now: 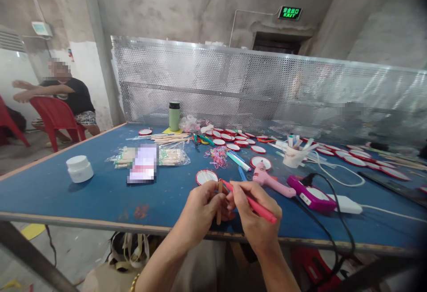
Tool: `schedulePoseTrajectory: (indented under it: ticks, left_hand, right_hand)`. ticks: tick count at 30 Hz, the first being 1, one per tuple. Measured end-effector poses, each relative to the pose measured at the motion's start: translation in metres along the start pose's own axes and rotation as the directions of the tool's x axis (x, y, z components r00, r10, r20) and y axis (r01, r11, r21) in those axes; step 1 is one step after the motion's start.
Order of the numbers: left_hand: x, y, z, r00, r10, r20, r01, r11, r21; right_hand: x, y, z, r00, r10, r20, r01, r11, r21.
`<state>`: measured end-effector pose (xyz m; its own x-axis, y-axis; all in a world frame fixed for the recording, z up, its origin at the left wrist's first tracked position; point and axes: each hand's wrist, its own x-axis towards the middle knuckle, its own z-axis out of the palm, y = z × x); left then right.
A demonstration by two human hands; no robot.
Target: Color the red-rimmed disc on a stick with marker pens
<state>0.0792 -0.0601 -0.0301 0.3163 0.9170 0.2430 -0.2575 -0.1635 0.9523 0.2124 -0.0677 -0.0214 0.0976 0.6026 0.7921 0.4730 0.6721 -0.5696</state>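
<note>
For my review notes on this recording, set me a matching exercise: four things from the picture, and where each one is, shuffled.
1. Red pen
2. Green bottle
3. Wooden stick
4. Pink glue gun

A. On a yellow sheet
B. Just left of the purple power strip
C. In the right hand
D. In the left hand

Pairs: 1-C, 2-A, 3-D, 4-B

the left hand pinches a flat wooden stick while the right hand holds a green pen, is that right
Not quite: the pen in the right hand is pinkish red, not green, as the head view shows. The left hand does pinch a flat wooden stick.
</note>
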Motion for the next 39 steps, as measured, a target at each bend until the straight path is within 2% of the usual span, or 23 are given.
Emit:
schedulePoseTrajectory:
  ticks: [7,13,20,23,29,35,39]
  left_hand:
    - [0.0023,-0.0011,-0.0012,1.000,0.025,-0.012,-0.025,1.000,0.019]
    - [0.0020,-0.0015,-0.0008,1.000,-0.022,-0.003,0.022,1.000,-0.014]
    - [0.0029,-0.0042,-0.0005,1.000,-0.011,-0.009,0.011,0.999,-0.042]
    - [0.0030,-0.0048,-0.0012,1.000,0.000,-0.006,0.000,0.999,-0.040]
    - [0.0027,-0.0032,-0.0020,0.999,-0.049,-0.009,0.049,0.998,-0.033]
    - [0.0027,-0.0037,-0.0011,1.000,-0.028,0.003,0.028,0.999,-0.027]
    - [0.0020,-0.0044,-0.0013,0.999,-0.042,-0.002,0.042,0.999,-0.035]
  right_hand:
    - [0.0001,0.0018,-0.0004,0.999,-0.019,0.028,0.020,0.999,-0.027]
    - [-0.0019,0.0033,-0.0006,1.000,0.022,-0.003,-0.022,1.000,-0.014]
    - [-0.0006,0.0012,-0.0027,0.999,-0.034,0.039,0.036,0.998,-0.054]
    - [0.0000,0.0006,-0.0027,0.999,-0.023,0.048,0.025,0.999,-0.047]
    - [-0.0001,-0.0002,-0.0022,1.000,0.023,0.019,-0.023,1.000,-0.012]
    - [0.0008,-0.0008,-0.0021,0.998,-0.039,0.057,0.041,0.998,-0.047]
    - [0.0003,-0.0007,-0.0016,0.999,-0.030,0.020,0.031,0.999,-0.036]
